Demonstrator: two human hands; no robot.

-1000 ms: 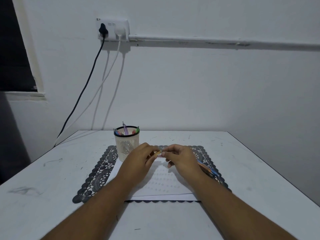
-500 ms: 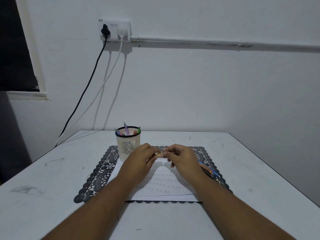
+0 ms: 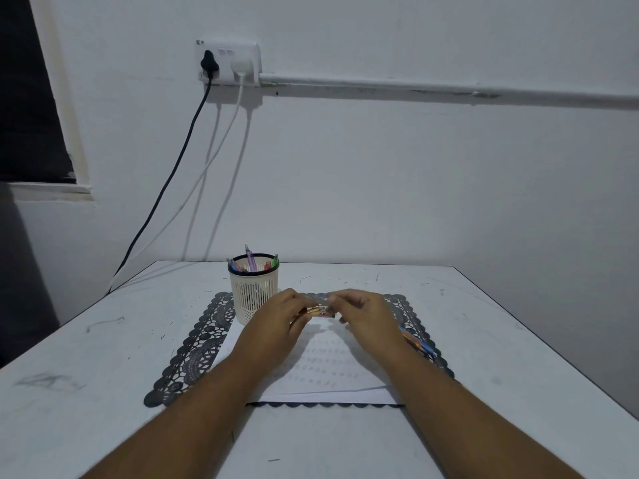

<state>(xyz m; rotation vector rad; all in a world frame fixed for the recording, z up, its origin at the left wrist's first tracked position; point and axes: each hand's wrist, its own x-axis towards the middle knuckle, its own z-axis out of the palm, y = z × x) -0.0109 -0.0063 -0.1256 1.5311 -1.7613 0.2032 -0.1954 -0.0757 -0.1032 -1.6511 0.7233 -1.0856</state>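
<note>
My left hand (image 3: 276, 326) and my right hand (image 3: 366, 319) meet above a white sheet of paper (image 3: 325, 368) with faint rows of marks. Between their fingertips they pinch an orange pen (image 3: 318, 310), held level; most of it is hidden by the fingers. The paper lies on a dark lace placemat (image 3: 193, 347). A white mesh pen holder (image 3: 253, 292) with several coloured pens stands on the mat just left of and behind my left hand.
Loose pens (image 3: 416, 344) lie on the mat's right side, partly behind my right wrist. The white table (image 3: 103, 357) is scuffed. A wall socket (image 3: 228, 62) with a black and a white cable hangs at the back left; a conduit (image 3: 449, 89) runs right.
Both hands stay together on the orange pen over the paper, with only a slight shift of the fingers. The view has drifted a little.
</note>
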